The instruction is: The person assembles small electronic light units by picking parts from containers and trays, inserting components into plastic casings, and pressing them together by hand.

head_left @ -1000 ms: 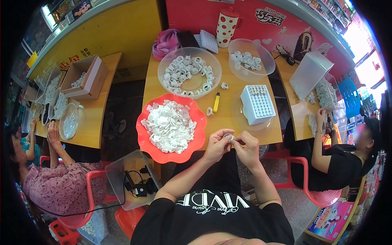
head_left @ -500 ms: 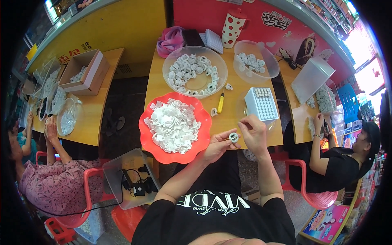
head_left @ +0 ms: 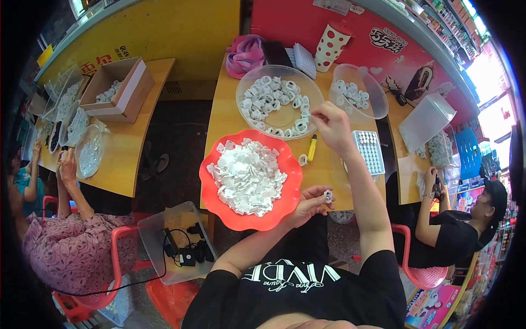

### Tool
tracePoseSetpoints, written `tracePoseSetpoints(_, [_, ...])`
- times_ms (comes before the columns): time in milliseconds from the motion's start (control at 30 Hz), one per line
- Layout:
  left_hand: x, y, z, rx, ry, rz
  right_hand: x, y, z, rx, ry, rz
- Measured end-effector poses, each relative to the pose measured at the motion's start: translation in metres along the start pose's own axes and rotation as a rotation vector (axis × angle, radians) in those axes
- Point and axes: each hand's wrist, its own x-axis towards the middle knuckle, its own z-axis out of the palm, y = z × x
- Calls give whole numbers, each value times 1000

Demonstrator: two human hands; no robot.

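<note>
My left hand [head_left: 309,207] is closed by the table's near edge, pinching a small white round plastic part [head_left: 327,196] with a dark centre. My right hand [head_left: 331,123] reaches forward over the table, fingers curled together beside the right rim of a large clear bowl [head_left: 239,101] of white ring-shaped parts. Whatever its fingertips hold, if anything, is hidden. Close by lie a yellow-handled tool [head_left: 312,148] and a loose white part [head_left: 303,159]. A red scalloped bowl [head_left: 294,189], heaped with flat white pieces [head_left: 246,175], stands next to my left hand.
Right of my forearm sits a white gridded tray [head_left: 369,156] with round pieces. Behind it are a smaller clear bowl [head_left: 378,101] and a polka-dot tumbler [head_left: 332,46]. People work at tables on both sides. A clear bin [head_left: 156,241] with cables stands at lower left.
My right hand has left the part in my left hand and moved forward to the clear bowl's right side. The part in my left hand is turned differently. The view has shifted slightly.
</note>
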Motion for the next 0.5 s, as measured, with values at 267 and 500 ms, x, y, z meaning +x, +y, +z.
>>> tracePoseSetpoints(267, [-1, -4, -3, 26, -14, -2, 21, -14, 37, 94, -533, -82])
tracePoseSetpoints(500, [-2, 0, 8, 65, -2, -48, -32, -72, 42, -123, -686, -409])
